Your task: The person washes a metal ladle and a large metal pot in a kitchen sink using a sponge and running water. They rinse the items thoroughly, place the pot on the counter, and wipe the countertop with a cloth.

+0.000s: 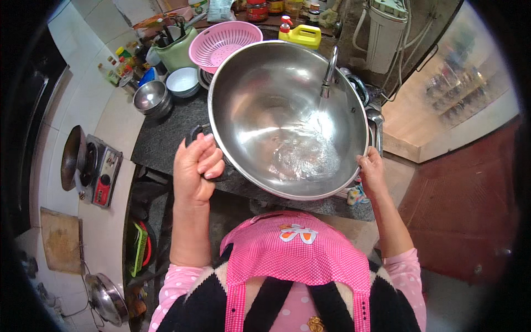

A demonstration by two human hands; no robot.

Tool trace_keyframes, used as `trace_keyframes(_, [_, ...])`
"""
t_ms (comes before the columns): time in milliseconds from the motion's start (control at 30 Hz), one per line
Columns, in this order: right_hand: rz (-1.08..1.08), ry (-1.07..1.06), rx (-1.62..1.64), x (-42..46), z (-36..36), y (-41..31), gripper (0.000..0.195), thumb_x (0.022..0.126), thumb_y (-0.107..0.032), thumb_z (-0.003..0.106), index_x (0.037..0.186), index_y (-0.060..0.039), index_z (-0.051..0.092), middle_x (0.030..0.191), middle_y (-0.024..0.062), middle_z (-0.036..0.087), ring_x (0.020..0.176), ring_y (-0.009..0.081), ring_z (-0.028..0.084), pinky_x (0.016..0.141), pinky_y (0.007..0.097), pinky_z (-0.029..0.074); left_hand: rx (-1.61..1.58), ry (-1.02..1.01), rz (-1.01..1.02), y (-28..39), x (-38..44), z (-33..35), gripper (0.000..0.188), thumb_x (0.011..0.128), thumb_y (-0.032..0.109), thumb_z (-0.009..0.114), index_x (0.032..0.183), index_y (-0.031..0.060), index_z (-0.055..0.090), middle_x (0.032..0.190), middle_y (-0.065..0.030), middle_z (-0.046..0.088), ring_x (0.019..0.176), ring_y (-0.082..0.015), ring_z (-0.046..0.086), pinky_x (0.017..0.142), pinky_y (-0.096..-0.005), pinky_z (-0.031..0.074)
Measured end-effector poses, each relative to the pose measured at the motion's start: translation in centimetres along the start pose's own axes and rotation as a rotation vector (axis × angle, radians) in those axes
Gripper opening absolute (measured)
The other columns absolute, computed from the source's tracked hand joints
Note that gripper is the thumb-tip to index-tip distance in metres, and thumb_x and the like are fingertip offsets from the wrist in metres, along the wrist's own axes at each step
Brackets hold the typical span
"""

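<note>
A large stainless steel wok is tilted under a curved metal faucet, and water runs from the spout into it. Rippling water lies in its lower right part. My left hand is closed around the wok's dark side handle, which its fingers mostly hide. On the other side, my right hand pinches the wok's right rim or handle; the handle there cannot be made out. Just below that hand is a patterned cloth.
Behind the wok stand a pink plastic colander and a yellow jug. Metal bowls and a white bowl sit on the dark stone counter. Further left is a portable gas stove with a pan.
</note>
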State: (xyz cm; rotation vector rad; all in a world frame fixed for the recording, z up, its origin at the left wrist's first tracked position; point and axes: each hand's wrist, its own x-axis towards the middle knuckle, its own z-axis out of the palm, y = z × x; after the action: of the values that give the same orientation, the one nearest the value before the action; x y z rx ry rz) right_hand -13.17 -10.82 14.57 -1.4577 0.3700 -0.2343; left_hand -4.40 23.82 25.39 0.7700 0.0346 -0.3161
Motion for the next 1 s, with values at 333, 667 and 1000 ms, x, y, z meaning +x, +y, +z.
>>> trace_keyframes(333, [0.221,-0.135,-0.023,-2.1,-0.4,-1.3,0.016,0.082,-0.012,0.052,0.092,-0.0019,0.044,0.07,0.006,0.054,0.05,0.0119,0.054,0.041,0.0219,0.045,-0.131,0.121,-0.107,0.4,-3.1,-1.5,0.024,0.087,0.003,0.048,0.065,0.0097,0.042,0.054,0.0046,0.036,0.04,-0.0017,0.03,0.034,-0.0175,0.025])
trace_keyframes(667, [-0.668,-0.3,-1.226,2.7,4.0,-10.4,0.02,0.083,-0.016,0.058,0.095,0.0,0.057,0.093,0.0155,0.059,0.085,0.03,0.058,0.074,0.0356,0.046,-0.216,0.196,-0.08,-1.2,-4.0,-2.1,0.025,0.09,0.004,0.044,0.066,0.0083,0.04,0.055,0.004,0.037,0.04,-0.0019,0.032,0.034,-0.0175,0.027])
trace_keyframes(1000, [-0.289,0.035,-1.416,27.8,-4.0,-1.5,0.06,0.078,-0.039,0.058,0.115,0.0071,0.049,0.113,0.0272,0.054,0.109,0.0393,0.05,0.093,0.0411,0.038,-0.238,0.219,-0.116,-1.6,-3.8,-3.8,0.02,0.089,0.006,0.046,0.07,0.0105,0.043,0.056,0.0053,0.035,0.041,-0.0022,0.032,0.036,-0.019,0.027])
